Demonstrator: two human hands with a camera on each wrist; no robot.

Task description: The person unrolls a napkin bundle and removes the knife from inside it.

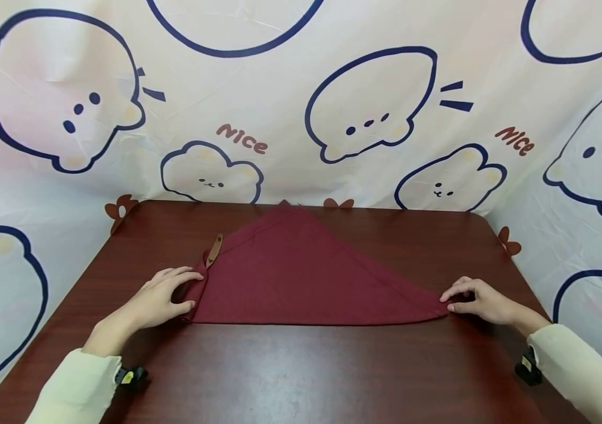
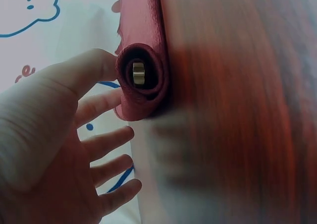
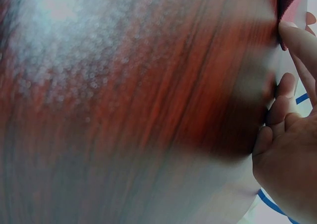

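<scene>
A maroon cloth (image 1: 301, 277) lies on the table as a triangle, its peak at the far side. The left end is turned into a narrow roll (image 2: 130, 110), and the brown tip of a slim item (image 1: 214, 251) sticks out at its far end. Inside the roll's near end shows a gold-coloured end piece (image 2: 139, 73); the rest of the item is hidden in the cloth. My left hand (image 1: 160, 297) touches the roll with thumb and fingertips, the fingers spread and fairly straight. At the cloth's right corner, my right hand (image 1: 483, 301) pinches the tip between thumb and fingers.
Around the dark wooden table (image 1: 290, 377) hangs a white cartoon-printed sheet (image 1: 280, 100) at the back and both sides. The cloth's peak reaches the table's back edge. Black straps with devices (image 1: 132, 376) sit at both wrists.
</scene>
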